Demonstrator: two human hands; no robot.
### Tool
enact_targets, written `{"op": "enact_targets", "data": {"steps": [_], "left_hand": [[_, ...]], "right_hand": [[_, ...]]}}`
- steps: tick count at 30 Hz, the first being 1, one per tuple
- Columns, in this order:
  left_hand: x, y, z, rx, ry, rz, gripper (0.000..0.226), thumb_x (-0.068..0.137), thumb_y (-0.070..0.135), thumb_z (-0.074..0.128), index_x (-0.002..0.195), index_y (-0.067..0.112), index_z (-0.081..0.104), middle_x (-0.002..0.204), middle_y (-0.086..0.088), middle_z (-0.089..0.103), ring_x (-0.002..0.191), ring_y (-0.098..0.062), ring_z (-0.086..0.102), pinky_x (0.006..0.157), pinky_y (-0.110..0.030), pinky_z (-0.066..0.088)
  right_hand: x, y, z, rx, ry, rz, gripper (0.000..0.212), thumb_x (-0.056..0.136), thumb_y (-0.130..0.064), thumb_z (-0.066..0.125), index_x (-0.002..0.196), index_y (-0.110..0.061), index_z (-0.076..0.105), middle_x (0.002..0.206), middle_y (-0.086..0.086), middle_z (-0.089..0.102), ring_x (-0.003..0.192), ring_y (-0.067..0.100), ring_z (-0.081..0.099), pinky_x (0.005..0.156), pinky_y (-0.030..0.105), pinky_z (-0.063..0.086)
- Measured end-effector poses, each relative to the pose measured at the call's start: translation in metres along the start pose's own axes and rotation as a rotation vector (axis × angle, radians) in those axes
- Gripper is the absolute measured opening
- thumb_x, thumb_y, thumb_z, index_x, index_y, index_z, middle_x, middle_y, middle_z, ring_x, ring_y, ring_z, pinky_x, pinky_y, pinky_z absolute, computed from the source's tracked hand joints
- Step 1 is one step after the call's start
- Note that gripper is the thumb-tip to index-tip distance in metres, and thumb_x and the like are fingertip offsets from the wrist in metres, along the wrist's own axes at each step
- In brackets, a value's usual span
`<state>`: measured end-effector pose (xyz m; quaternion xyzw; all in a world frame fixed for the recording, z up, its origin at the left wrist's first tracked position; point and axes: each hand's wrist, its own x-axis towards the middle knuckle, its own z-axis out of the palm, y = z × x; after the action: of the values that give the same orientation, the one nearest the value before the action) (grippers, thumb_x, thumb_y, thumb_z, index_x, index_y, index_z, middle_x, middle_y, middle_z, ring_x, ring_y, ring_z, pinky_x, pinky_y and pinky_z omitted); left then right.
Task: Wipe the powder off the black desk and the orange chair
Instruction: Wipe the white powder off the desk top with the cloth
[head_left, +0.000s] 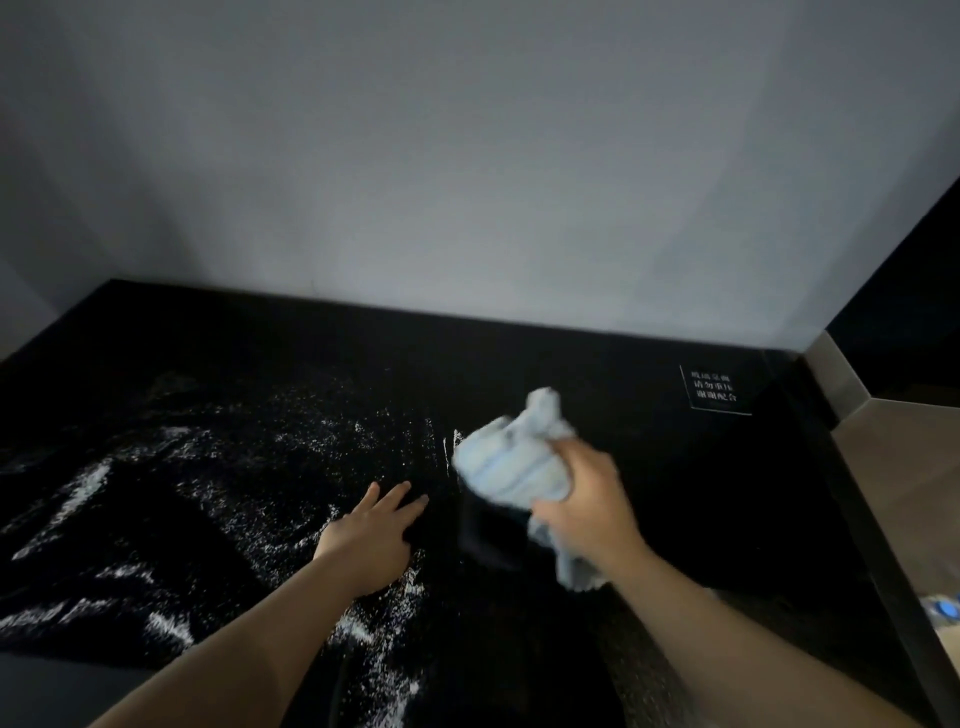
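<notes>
The head camera looks down on a glossy black desk surface (649, 519) that meets a pale grey wall (467, 156). White powder (249, 467) lies scattered in streaks and specks over the left and middle part of the surface, and also near the front edge. The left hand (371, 538) rests flat on the surface with its fingers straight and spread, among the powder. The right hand (584, 506) grips a crumpled light blue cloth (514, 460), at the right edge of the powder. A small label with white characters (714, 391) sits on the surface at the far right.
</notes>
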<state>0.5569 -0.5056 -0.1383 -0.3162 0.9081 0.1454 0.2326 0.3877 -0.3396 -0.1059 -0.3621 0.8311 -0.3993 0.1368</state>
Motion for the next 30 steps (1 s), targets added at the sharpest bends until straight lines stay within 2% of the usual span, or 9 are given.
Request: {"op": "enact_targets", "data": {"steps": [4, 8, 11, 14, 18, 20, 23, 26, 30], "left_hand": [[0.0, -0.001, 0.0, 0.005, -0.002, 0.012, 0.063, 0.098, 0.029, 0.037, 0.147, 0.044, 0.001, 0.156, 0.021, -0.011, 0.146, -0.015, -0.011, 0.098, -0.037, 0.045], [-0.001, 0.0, 0.001, 0.025, 0.005, 0.017, 0.063, 0.098, 0.031, 0.038, 0.148, 0.044, 0.001, 0.156, 0.021, -0.011, 0.146, -0.016, -0.01, 0.097, -0.037, 0.046], [-0.001, -0.001, -0.001, 0.045, -0.006, 0.018, 0.064, 0.097, 0.031, 0.037, 0.148, 0.044, 0.001, 0.156, 0.02, -0.01, 0.146, -0.015, -0.009, 0.1, -0.039, 0.043], [0.0, -0.002, -0.005, 0.049, -0.014, 0.022, 0.063, 0.097, 0.03, 0.037, 0.147, 0.044, 0.002, 0.156, 0.02, -0.009, 0.146, -0.015, -0.009, 0.099, -0.039, 0.044], [-0.002, -0.001, -0.006, 0.052, -0.028, 0.033, 0.063, 0.098, 0.029, 0.037, 0.148, 0.043, 0.001, 0.156, 0.02, -0.01, 0.146, -0.015, -0.011, 0.095, -0.037, 0.046], [-0.002, -0.002, -0.006, 0.06, -0.024, 0.035, 0.064, 0.098, 0.029, 0.037, 0.148, 0.043, 0.001, 0.156, 0.02, -0.01, 0.146, -0.015, -0.011, 0.096, -0.038, 0.046], [-0.001, -0.003, -0.005, 0.07, -0.022, 0.037, 0.065, 0.097, 0.029, 0.038, 0.147, 0.043, 0.0, 0.156, 0.02, -0.011, 0.146, -0.016, -0.011, 0.096, -0.038, 0.046], [-0.001, -0.003, -0.005, 0.065, -0.021, 0.038, 0.066, 0.096, 0.028, 0.038, 0.147, 0.044, 0.0, 0.156, 0.021, -0.011, 0.146, -0.014, -0.011, 0.092, -0.034, 0.047], [-0.001, -0.002, -0.007, 0.063, -0.021, 0.036, 0.065, 0.096, 0.028, 0.038, 0.147, 0.045, 0.001, 0.156, 0.021, -0.009, 0.146, -0.014, -0.01, 0.09, -0.033, 0.047]], "right_hand": [[0.021, 0.048, -0.044, -0.489, 0.003, 0.45, 0.049, 0.084, -0.043, 0.056, 0.13, -0.033, 0.043, 0.144, 0.004, 0.034, 0.125, 0.037, 0.037, 0.098, 0.05, 0.037], [0.0, 0.047, -0.015, -0.405, -0.139, 0.345, 0.055, 0.082, -0.033, 0.06, 0.133, -0.03, 0.043, 0.135, 0.003, 0.047, 0.122, 0.03, 0.045, 0.1, 0.044, 0.039], [-0.015, 0.011, 0.006, -0.029, -0.308, 0.138, 0.042, 0.072, -0.032, 0.062, 0.105, -0.055, 0.05, 0.092, -0.014, 0.066, 0.09, 0.003, 0.063, 0.076, 0.023, 0.05], [-0.003, 0.005, -0.001, 0.169, -0.122, 0.189, 0.047, 0.06, -0.037, 0.059, 0.094, -0.064, 0.04, 0.078, -0.017, 0.064, 0.073, -0.001, 0.062, 0.064, 0.017, 0.047], [0.04, 0.037, -0.04, -0.036, 0.214, 0.303, 0.07, 0.065, -0.028, 0.072, 0.126, -0.03, 0.038, 0.124, 0.003, 0.054, 0.11, 0.027, 0.056, 0.086, 0.037, 0.047], [0.057, 0.055, -0.057, -0.408, 0.171, 0.504, 0.091, 0.069, -0.036, 0.072, 0.142, -0.032, 0.018, 0.153, 0.008, 0.02, 0.132, 0.035, 0.033, 0.101, 0.054, 0.034], [0.067, 0.067, -0.05, -0.537, -0.012, 0.574, 0.103, 0.072, -0.059, 0.065, 0.146, -0.039, -0.002, 0.158, 0.002, -0.009, 0.142, 0.036, 0.009, 0.105, 0.064, 0.022], [0.066, 0.064, -0.018, -0.615, -0.188, 0.539, 0.099, 0.07, -0.078, 0.051, 0.147, -0.034, 0.005, 0.158, 0.002, -0.003, 0.142, 0.034, 0.008, 0.104, 0.063, 0.021], [0.048, 0.036, 0.006, -0.684, -0.073, 0.396, 0.056, 0.079, -0.055, 0.05, 0.129, -0.031, 0.04, 0.137, -0.001, 0.043, 0.123, 0.031, 0.04, 0.095, 0.05, 0.038]]}}
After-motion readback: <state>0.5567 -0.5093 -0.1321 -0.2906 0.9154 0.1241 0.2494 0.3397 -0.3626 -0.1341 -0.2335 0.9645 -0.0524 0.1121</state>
